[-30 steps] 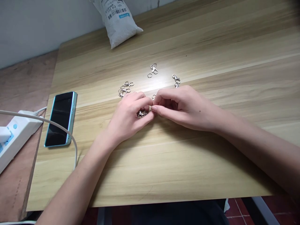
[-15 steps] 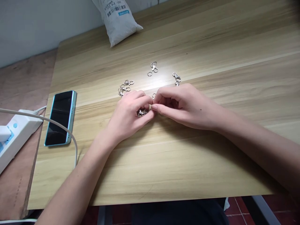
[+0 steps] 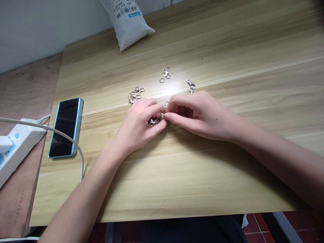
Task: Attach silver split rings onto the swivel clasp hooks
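Hands together: our left hand [image 3: 138,128] curls over a silver lobster clasp [image 3: 153,122], our right hand [image 3: 199,116] meeting it at the fingertips, what they pinch hidden. More clasps [image 3: 134,95] lie at eleven o'clock, a split ring [image 3: 162,80] at twelve, on the wooden table [image 3: 227,175].

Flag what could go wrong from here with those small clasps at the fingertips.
The small silver clasps under the left hand might slip from the fingers and slide on the smooth wood tabletop. The right hand sits very close to a small metal ring and could knock it. The white cable near the left forearm could possibly snag that arm.
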Demonstrator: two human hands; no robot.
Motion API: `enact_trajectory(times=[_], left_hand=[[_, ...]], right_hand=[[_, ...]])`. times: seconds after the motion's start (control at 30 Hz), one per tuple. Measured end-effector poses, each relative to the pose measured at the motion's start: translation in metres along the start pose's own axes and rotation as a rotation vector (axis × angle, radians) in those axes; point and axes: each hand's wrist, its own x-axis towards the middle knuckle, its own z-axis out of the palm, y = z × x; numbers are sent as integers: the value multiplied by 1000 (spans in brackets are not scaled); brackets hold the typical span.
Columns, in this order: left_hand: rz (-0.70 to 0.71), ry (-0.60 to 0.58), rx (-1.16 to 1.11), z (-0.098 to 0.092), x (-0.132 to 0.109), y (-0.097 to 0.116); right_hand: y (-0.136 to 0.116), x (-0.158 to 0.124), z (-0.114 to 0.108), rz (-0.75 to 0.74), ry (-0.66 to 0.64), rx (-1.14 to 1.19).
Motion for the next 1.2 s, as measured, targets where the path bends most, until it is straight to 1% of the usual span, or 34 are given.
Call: enact_trajectory(times=[0.37,0.5,0.63,0.77,0.87,1.07,1.2], left_hand=[[1,-8,3,0,0,0],[21,1,11,1,-1,-2],[48,72,40,1,-2,-2],[46,173,74,0,-3,-2],[60,234,97,-1,-2,0],[94,346,53,0,-1,0],[93,384,25,-3,-2,-2]], right_hand=[[0,0,0,-2,-1,24],[1,0,0,-8,0,18],[3,-1,2,-32,30,20],[4,-2,4,-54,116,26],[3,-2,5,-44,167,68],[3,-1,5,1,203,187],[5,-1,4,32,203,201]])
